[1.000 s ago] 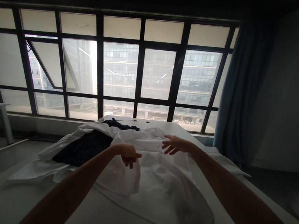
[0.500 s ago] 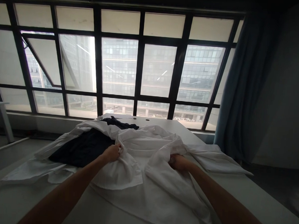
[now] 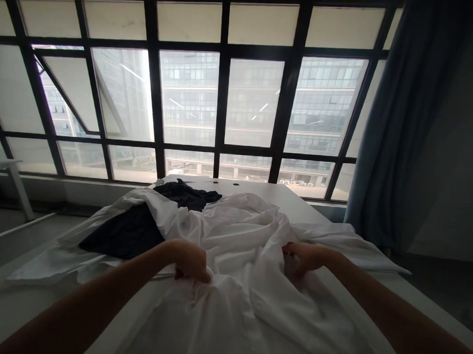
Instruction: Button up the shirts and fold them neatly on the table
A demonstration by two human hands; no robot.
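Observation:
A large white garment, which looks like a shirt point(image 3: 237, 235), lies rumpled over the table in front of me. My left hand point(image 3: 192, 262) is closed on its cloth near the middle, and folds gather at the fingertips. On the other side, my right hand point(image 3: 303, 257) pinches the shirt's right part, its fingers partly hidden by the fabric. Left of my hands, dark cloth point(image 3: 124, 232) shows beneath white fabric. Another crumpled dark garment point(image 3: 188, 194) lies farther back.
The white table point(image 3: 298, 204) reaches back toward the windows point(image 3: 250, 104). White cloth point(image 3: 336, 237) lies along its right edge. A blue-grey curtain point(image 3: 393, 137) hangs at the right. Another table point(image 3: 7, 164) stands at the far left.
My left hand has moved nearer and to the right, drawing the cloth across the shirt's front. My right hand has shifted slightly right. The shirt's opening is now covered over.

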